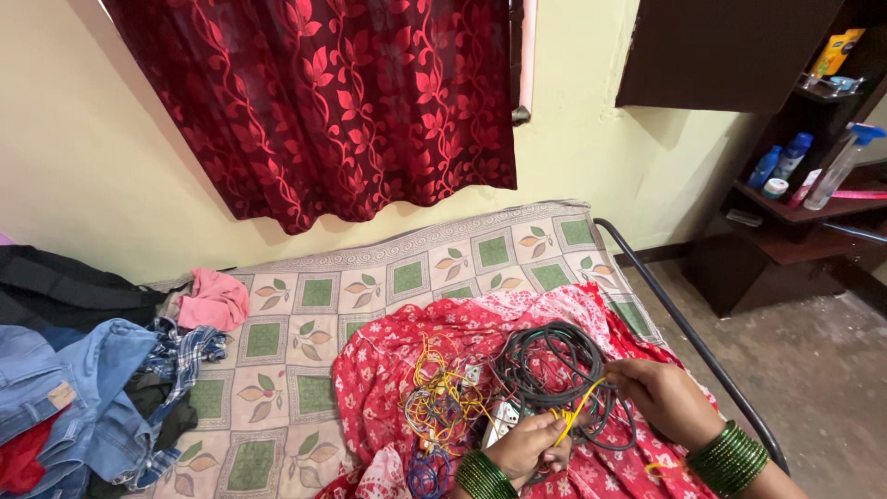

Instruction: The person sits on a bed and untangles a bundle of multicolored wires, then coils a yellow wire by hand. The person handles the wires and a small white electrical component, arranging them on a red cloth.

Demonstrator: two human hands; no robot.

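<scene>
At the near edge of the bed, the person's left hand point(528, 447) is curled closed, its fingers pinching a yellow wire point(577, 414) and pressing against a white switch box point(502, 423) that lies beneath it. The right hand point(661, 395) sits just right of it, fingers bent narrow around the other end of the same yellow wire and touching the coil of dark grey cable point(552, 374), which lies looped on the red floral cloth point(388, 388). Both wrists carry stacks of green bangles point(730, 457). Just left of the hands, a loose tangle of yellow and mixed-colour wires point(439, 397) is spread over the cloth, with a small bunch of blue wire point(425, 473) nearer the viewer. The cloth rests on a bedsheet with green squares and leaf prints point(305, 305). On the far left side of the bed lies a heap of clothes: denim jeans point(65, 388), a checked shirt point(189, 351) and a pink garment point(214, 298). A dark red curtain point(323, 102) hangs on the far wall, and a dark wooden shelf with bottles point(795, 185) stands at the far right.
</scene>
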